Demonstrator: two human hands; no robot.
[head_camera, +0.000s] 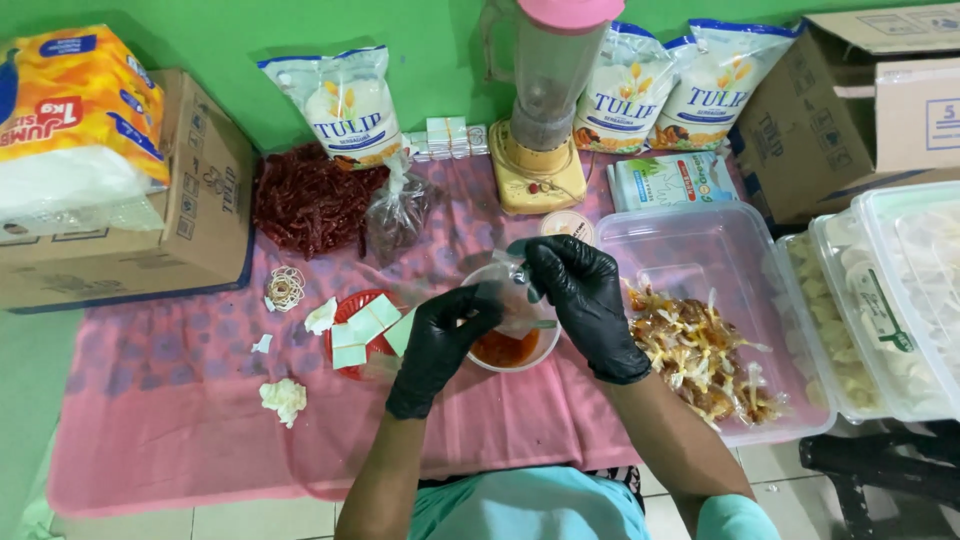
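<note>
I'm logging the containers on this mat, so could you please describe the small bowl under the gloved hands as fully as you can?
The bowl is small, round and whitish, plastic by the look of it. It stands upright on the pink cloth beside a red dish and holds orange-red sauce. The left hand and right hand, both in black gloves, hold a small clear bag above it, hiding its far rim.

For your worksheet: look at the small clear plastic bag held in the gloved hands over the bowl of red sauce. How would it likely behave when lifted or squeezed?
The small clear bag looks thin and crumpled, so probably floppy and very light. Both gloved hands, left hand and right hand, pinch it over the bowl of red sauce, so it may get slippery if sauce smears it.
</note>
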